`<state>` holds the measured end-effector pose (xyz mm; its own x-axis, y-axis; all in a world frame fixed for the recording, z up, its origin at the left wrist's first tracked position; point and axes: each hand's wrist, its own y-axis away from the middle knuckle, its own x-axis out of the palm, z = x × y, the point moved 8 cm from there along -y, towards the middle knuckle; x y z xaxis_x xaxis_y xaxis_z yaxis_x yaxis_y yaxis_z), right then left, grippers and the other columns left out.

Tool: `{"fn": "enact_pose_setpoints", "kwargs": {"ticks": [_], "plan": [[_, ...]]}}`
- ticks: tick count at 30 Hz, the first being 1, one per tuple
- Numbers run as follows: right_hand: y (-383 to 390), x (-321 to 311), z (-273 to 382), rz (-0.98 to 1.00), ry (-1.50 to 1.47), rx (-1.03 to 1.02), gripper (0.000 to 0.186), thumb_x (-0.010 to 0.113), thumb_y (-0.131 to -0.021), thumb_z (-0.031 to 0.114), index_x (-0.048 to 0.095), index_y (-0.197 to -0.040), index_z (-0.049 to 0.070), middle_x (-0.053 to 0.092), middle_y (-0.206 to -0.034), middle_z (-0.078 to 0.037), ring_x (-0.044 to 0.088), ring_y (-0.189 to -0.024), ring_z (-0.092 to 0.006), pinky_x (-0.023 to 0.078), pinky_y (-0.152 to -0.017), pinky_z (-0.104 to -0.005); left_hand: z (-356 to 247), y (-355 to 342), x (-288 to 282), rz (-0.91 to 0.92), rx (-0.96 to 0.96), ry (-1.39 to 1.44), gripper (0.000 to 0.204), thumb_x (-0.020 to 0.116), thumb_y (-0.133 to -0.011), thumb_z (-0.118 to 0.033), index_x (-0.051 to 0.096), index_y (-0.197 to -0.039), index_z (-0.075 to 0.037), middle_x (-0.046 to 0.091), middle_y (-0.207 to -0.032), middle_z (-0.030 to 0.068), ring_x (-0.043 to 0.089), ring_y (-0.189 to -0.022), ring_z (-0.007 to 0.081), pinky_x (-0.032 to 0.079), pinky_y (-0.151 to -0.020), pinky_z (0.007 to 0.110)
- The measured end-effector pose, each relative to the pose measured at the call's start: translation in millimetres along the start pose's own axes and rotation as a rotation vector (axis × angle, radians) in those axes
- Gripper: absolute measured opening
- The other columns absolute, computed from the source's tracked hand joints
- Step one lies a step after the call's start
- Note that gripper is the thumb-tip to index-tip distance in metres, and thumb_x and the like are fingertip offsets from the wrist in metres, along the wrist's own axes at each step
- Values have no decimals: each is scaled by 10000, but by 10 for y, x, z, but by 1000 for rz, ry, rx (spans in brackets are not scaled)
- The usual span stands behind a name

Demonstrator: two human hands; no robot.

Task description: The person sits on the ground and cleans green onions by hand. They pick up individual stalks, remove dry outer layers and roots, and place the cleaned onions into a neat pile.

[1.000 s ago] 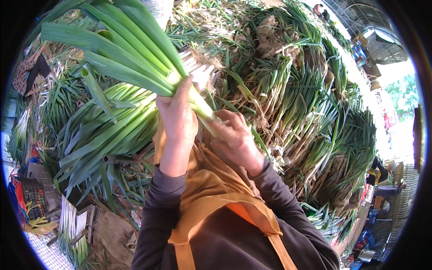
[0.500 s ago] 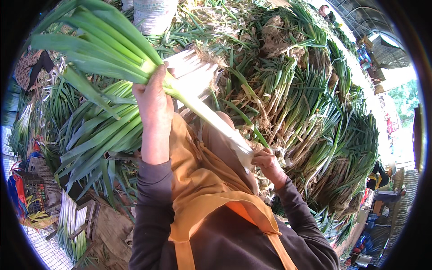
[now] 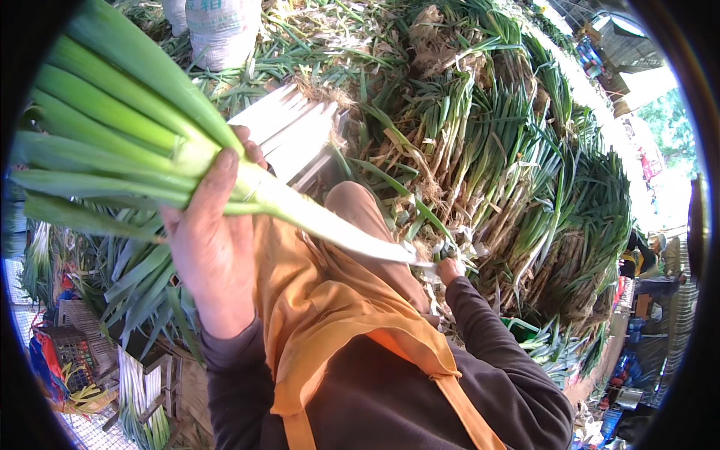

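Note:
A large leek (image 3: 330, 222) lies slantwise across my lap, its broad green leaves at the upper left and its white root end at the lower right. My left hand (image 3: 214, 244) is closed round it where the leaves fan out. At the root end, my right hand (image 3: 451, 269) is closed on what looks like a small knife; its short grey blade (image 3: 426, 265) touches or nearly touches the base. The handle is mostly hidden by the fingers. Beyond my knees, trimmed leeks with white stalks (image 3: 289, 129) lie side by side, roots pointing right.
A long heap of untrimmed leeks (image 3: 502, 172) fills the right side. White sacks (image 3: 221, 34) stand at the back among loose leaves. At the lower left are a wooden frame holding leeks (image 3: 142, 390) and a plastic crate (image 3: 64, 345). I wear an orange apron (image 3: 330, 345).
The leek and my left hand have moved left and closer to me. My right hand, earlier pinching at the root end, now sits just beyond it, with a blade-like piece showing.

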<state>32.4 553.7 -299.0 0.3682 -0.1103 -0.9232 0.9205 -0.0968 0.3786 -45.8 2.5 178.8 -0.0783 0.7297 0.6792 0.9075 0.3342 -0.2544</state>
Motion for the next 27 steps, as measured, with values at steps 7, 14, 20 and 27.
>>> {"fn": "enact_pose_setpoints", "kwargs": {"ticks": [7, 14, 20, 27], "plan": [[881, 853, -1987, 783, 544, 279, 304, 677, -806, 345, 767, -994, 125, 723, -1054, -125, 686, -1017, -259, 550, -847, -373, -1661, -612, 198, 390, 61, 158, 360, 379, -1021, -118, 360, -1304, 104, 510, -1113, 197, 520, -1025, 273, 476, -895, 440], [-237, -1850, 926, -249, -913, -491, 383, 656, -914, 180, 604, -1258, 21, 635, -1251, -147, 613, -1126, -221, 518, -923, -345, -919, -853, -449, 281, 239, -79, 420, 617, -887, -2, 483, -1285, -22, 624, -1069, 203, 638, -875, 280, 554, -770, 431], [414, -2516, 2910, -48, -750, -697, 726, 737, -672, 40, 511, -1361, 2, 707, -1038, -164, 698, -888, -255, 530, -790, -305, -457, -701, -999, -146, 81, 34, 435, 640, -882, -38, 485, -1286, 9, 595, -1097, 191, 583, -918, 268, 510, -842, 447], [-449, -1799, 1648, -505, -1463, 29, 310, 577, -828, -6, 648, -1125, -54, 713, -948, -133, 647, -841, -166, 521, -746, -286, 41, 472, -776, 10, 14, 15, 613, 699, -865, -132, 357, -1364, -32, 438, -992, 73, 491, -942, 211, 391, -998, 463]]}}
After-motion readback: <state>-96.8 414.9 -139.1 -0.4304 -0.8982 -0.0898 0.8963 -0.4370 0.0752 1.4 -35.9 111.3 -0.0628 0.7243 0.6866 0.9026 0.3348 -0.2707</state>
